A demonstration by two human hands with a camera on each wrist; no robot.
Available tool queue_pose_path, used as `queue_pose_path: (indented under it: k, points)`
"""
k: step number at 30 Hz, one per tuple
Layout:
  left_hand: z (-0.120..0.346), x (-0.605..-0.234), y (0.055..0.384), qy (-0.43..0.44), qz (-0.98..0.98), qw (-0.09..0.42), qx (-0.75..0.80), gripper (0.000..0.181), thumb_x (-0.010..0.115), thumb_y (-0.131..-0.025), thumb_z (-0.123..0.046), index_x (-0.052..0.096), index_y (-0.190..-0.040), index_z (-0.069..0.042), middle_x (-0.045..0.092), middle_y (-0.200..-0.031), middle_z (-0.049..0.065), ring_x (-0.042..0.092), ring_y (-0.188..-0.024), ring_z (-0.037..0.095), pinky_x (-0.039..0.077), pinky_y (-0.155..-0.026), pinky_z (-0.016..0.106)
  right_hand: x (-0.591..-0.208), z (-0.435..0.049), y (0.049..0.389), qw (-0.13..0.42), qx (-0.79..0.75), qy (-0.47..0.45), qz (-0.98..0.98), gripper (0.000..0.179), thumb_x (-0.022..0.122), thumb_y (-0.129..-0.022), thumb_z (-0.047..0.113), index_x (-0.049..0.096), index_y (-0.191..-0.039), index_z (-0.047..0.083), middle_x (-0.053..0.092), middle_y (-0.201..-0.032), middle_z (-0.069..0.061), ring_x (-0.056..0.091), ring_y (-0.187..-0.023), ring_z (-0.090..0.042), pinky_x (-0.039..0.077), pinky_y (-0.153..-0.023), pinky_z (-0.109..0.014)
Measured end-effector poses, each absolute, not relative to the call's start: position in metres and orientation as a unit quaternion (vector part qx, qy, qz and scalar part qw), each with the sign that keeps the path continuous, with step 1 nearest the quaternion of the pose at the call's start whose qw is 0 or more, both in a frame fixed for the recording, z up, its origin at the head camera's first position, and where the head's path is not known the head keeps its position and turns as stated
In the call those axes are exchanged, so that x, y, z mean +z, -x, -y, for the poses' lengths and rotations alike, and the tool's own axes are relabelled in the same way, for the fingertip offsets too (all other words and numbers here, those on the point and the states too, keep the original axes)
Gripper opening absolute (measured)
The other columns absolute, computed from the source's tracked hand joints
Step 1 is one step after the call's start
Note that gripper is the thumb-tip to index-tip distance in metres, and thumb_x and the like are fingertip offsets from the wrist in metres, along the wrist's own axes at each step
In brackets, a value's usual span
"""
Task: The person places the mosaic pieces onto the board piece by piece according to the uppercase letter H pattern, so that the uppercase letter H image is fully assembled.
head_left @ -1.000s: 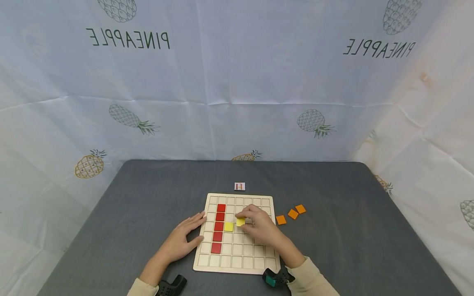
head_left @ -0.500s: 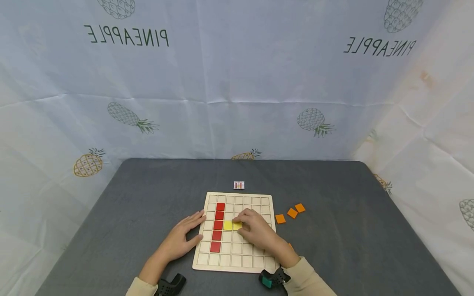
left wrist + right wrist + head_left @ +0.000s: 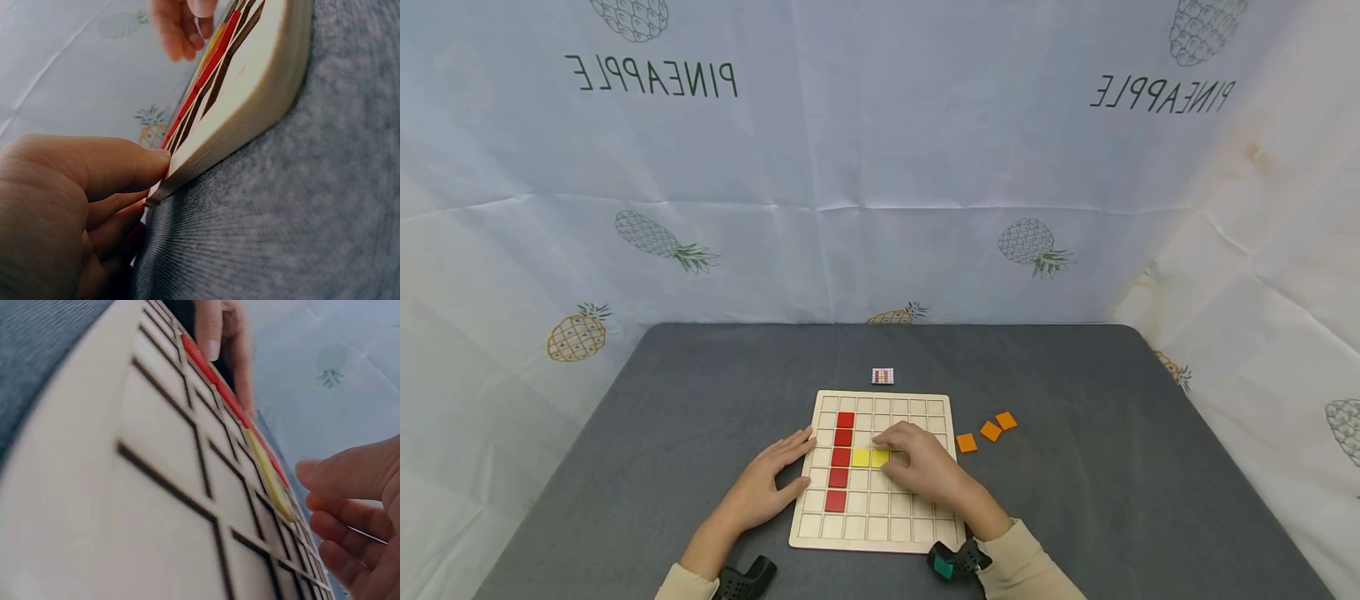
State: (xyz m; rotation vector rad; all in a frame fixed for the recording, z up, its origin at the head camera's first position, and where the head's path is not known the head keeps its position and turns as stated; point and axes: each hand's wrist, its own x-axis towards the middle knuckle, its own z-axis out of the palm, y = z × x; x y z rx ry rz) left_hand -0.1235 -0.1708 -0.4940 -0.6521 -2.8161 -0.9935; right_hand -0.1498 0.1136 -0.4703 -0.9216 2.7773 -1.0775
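A wooden grid board (image 3: pixel 917 533) lies on the dark table. In its left part runs a column of several red tiles (image 3: pixel 840 457). A yellow tile (image 3: pixel 861 457) sits in a cell just right of the column's middle, and a second yellow tile (image 3: pixel 880 458) lies in the cell beside it. My right hand (image 3: pixel 925 467) is over the board at that second tile, thumb and fingers spread apart; the right wrist view shows the thumb (image 3: pixel 340 475) off the tile. With straight fingers, my left hand (image 3: pixel 767 479) rests along the board's left edge, thumb (image 3: pixel 134 164) touching the rim.
Right of the board lie three orange tiles (image 3: pixel 990 431). Behind its far edge is a small patterned card (image 3: pixel 883 377). A pineapple-print curtain (image 3: pixel 880 150) hangs behind the table (image 3: pixel 1090 467).
The second yellow tile, held by my right hand, has come down into the cell beside the first yellow one. My right fingers have since let go of it. My left hand stays put.
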Motion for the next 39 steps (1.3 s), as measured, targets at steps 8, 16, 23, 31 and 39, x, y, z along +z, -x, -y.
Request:
queue_pose_path:
  k: [8,16,23,31,39]
  points:
    - [0.171,-0.495,0.123,0.212,0.918,0.047,-0.332,0.052,0.064,-0.089,-0.032,0.055,-0.136,-0.011,0.046,-0.145,0.004,0.043,-0.134,0.03,0.034,-0.106,0.058,-0.455,-0.13,0.156,-0.01,-0.368,0.272,-0.889,0.035,0.069,-0.086,0.011,0.064,-0.12,0.007,0.063,-0.119,-0.004,0.061,-0.109,-0.022,0.053,-0.088,-0.041]
    - [0.171,-0.496,0.123,0.211,0.919,0.046,-0.331,0.052,0.063,-0.089,-0.033,0.055,-0.136,-0.012,0.046,-0.145,0.003,0.043,-0.134,0.029,0.034,-0.106,0.058,-0.449,-0.167,0.167,-0.021,-0.4,0.253,-0.881,0.041,0.069,-0.087,0.013,0.061,-0.126,0.006,0.06,-0.127,-0.01,0.058,-0.113,-0.031,0.051,-0.09,-0.05]
    - [0.171,-0.496,0.123,0.211,0.918,0.044,-0.331,0.052,0.063,-0.089,-0.033,0.055,-0.136,-0.012,0.047,-0.145,0.004,0.043,-0.134,0.029,0.033,-0.106,0.058,-0.449,-0.207,0.175,-0.045,-0.407,0.214,-0.887,0.042,0.069,-0.087,0.017,0.06,-0.127,0.008,0.06,-0.127,-0.01,0.058,-0.114,-0.032,0.05,-0.091,-0.051]
    - [0.17,-0.496,0.122,0.213,0.918,0.054,-0.33,0.051,0.064,-0.089,-0.033,0.055,-0.135,-0.012,0.048,-0.144,0.003,0.044,-0.133,0.029,0.034,-0.105,0.058,-0.455,-0.255,0.178,-0.035,-0.415,0.179,-0.892,0.045,0.065,-0.09,0.019,0.055,-0.131,0.004,0.056,-0.13,-0.019,0.054,-0.117,-0.039,0.048,-0.093,-0.054]
    - [0.17,-0.496,0.122,0.21,0.92,0.048,-0.329,0.052,0.064,-0.089,-0.033,0.055,-0.136,-0.013,0.047,-0.145,0.003,0.043,-0.134,0.029,0.034,-0.106,0.057,-0.464,-0.285,0.178,-0.004,-0.396,0.151,-0.906,0.043,0.065,-0.09,0.015,0.056,-0.129,0.001,0.059,-0.128,-0.02,0.053,-0.118,-0.042,0.044,-0.097,-0.056]
